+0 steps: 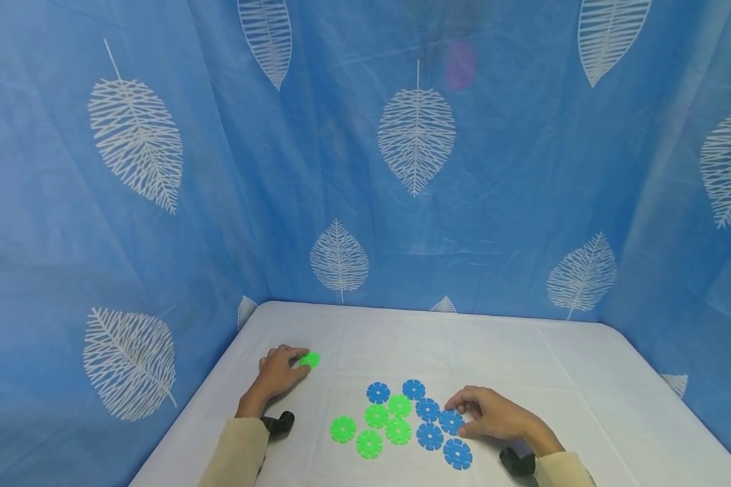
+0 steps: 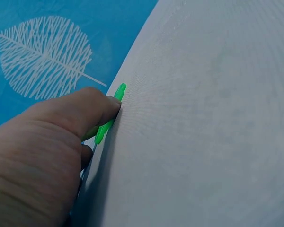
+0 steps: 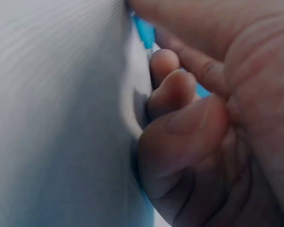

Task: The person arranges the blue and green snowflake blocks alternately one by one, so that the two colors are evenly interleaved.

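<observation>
At the table's left side, my left hand pinches a green notched disc by its edge with thumb and forefinger. The left wrist view shows that green disc edge-on and slightly raised at the fingertips of the left hand. My right hand has its thumb and forefinger at opposite edges of a blue notched disc, among the other blue discs. Curled fingers of the right hand fill much of the right wrist view, where the disc cannot be made out.
Several green discs lie flat mid-table, between the hands. Several blue discs lie just right of them, some touching or nearly so. The white-covered table meets a blue curtain with white leaf patterns at the back and sides.
</observation>
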`<act>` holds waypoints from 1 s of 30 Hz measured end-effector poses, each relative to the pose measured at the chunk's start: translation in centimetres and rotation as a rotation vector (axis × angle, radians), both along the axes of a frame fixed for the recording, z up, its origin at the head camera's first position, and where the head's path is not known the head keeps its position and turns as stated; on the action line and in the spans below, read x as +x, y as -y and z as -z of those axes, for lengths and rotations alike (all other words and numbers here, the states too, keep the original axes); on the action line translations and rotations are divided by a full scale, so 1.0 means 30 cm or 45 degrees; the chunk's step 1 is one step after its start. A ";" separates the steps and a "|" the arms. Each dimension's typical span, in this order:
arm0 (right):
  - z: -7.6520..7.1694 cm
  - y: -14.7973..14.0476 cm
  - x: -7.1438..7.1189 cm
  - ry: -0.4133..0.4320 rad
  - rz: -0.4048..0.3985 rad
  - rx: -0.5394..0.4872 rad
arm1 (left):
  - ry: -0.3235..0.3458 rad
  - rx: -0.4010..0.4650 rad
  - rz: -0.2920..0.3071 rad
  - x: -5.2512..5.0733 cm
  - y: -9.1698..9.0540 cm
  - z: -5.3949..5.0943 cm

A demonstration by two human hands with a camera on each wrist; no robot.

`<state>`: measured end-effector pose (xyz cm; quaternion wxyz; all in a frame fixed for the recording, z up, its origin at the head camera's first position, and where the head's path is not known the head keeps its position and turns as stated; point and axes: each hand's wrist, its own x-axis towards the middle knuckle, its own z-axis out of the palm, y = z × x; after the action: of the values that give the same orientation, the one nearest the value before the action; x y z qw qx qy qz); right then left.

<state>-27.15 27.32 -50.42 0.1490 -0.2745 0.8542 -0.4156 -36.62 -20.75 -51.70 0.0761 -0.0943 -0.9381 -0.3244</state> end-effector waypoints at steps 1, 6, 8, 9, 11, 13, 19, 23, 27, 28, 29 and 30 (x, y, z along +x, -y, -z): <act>0.000 0.000 0.001 -0.004 0.002 0.007 | -0.003 -0.002 -0.003 0.000 0.000 0.001; -0.001 0.004 0.004 -0.027 0.010 0.033 | -0.020 -0.014 -0.012 -0.003 -0.001 0.007; -0.002 0.004 0.005 -0.035 0.014 0.036 | -0.022 -0.018 -0.015 -0.006 -0.001 0.009; -0.002 0.004 0.006 -0.037 0.017 0.036 | -0.019 -0.017 -0.017 -0.007 -0.002 0.010; -0.002 0.004 0.006 -0.042 0.026 0.038 | -0.014 -0.018 -0.021 -0.010 -0.003 0.013; -0.001 0.005 0.006 -0.047 0.034 0.039 | -0.014 -0.017 -0.022 -0.007 -0.003 0.011; -0.002 0.010 0.008 -0.105 0.094 0.054 | -0.016 -0.018 -0.019 0.002 -0.001 0.011; 0.002 0.012 0.010 -0.145 0.119 0.077 | -0.015 -0.030 -0.022 0.002 0.001 0.014; 0.008 0.012 0.008 -0.213 0.098 0.069 | -0.027 -0.026 -0.024 0.001 0.001 0.013; 0.008 0.013 0.008 -0.232 0.090 0.062 | -0.031 -0.023 -0.024 0.000 0.002 0.013; 0.009 0.013 0.007 -0.249 0.084 0.061 | -0.034 -0.021 -0.024 -0.001 0.002 0.013; 0.009 0.014 0.006 -0.261 0.078 0.059 | -0.037 -0.018 -0.024 -0.001 0.002 0.013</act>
<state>-26.95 26.89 -50.68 0.0542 -0.2859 0.8823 -0.3699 -36.63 -20.81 -52.09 0.0920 -0.0907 -0.9401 -0.3155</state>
